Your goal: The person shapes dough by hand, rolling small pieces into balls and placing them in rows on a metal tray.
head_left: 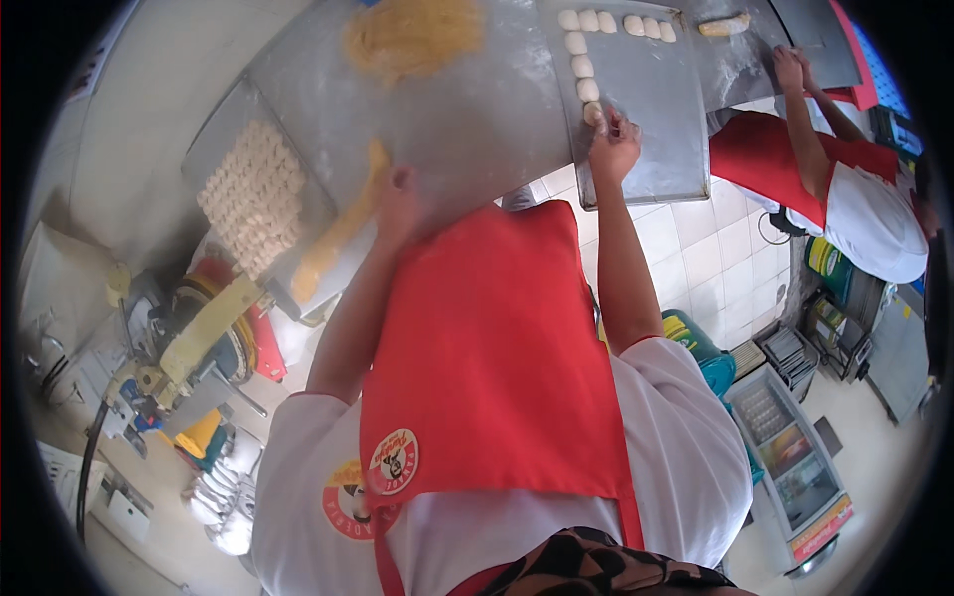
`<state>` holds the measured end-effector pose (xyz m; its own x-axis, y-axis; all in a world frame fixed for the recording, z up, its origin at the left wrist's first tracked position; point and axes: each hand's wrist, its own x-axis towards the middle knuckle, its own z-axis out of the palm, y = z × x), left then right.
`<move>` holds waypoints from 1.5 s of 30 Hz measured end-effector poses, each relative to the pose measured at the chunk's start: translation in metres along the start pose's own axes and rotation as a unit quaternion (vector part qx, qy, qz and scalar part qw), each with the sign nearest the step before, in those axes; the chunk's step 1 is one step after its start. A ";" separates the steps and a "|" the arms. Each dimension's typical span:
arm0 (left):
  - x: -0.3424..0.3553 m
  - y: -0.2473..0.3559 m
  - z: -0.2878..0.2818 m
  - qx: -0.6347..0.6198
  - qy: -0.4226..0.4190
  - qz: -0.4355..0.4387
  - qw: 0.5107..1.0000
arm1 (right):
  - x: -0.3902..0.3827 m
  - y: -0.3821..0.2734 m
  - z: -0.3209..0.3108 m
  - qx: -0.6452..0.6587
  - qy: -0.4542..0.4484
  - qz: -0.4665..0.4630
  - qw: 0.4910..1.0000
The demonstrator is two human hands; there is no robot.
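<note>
Dough balls (581, 67) lined the right tray (661, 129); the right hand (616, 151), fingers narrow, apparently placed the nearest, release seemingly due. The left hand (401, 204) blurred, its hold unclear.

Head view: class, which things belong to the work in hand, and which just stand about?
In the work:
Right hand touching a pale, rounded dough piece
Grey, rectangular metal tray beneath it
Left hand beside a long, yellow dough strip
Grey metal table

Apparently just standing about:
White-framed, rectangular case, lower right
Teal plastic container near the right elbow
</note>
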<state>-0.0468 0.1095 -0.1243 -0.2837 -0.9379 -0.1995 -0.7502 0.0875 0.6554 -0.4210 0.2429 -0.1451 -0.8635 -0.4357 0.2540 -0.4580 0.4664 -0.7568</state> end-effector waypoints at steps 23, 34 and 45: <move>-0.018 -0.058 -0.053 -0.007 0.130 0.189 0.973 | -0.142 -0.255 0.125 -0.010 -0.638 -0.179 0.749; 0.023 -0.065 -0.117 -0.012 0.255 0.023 0.967 | -0.082 -0.297 0.138 0.345 -0.553 0.235 0.722; 0.059 -0.088 -0.148 -0.268 0.083 -0.120 0.952 | -0.099 -0.268 0.068 0.214 -0.574 0.225 0.758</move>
<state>0.0910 -0.0031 -0.0856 -0.0109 -0.9533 -0.3020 -0.3554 -0.2785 0.8922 -0.1988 0.1085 -0.0089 -0.0464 -0.8042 -0.5926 0.1500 0.5809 -0.8000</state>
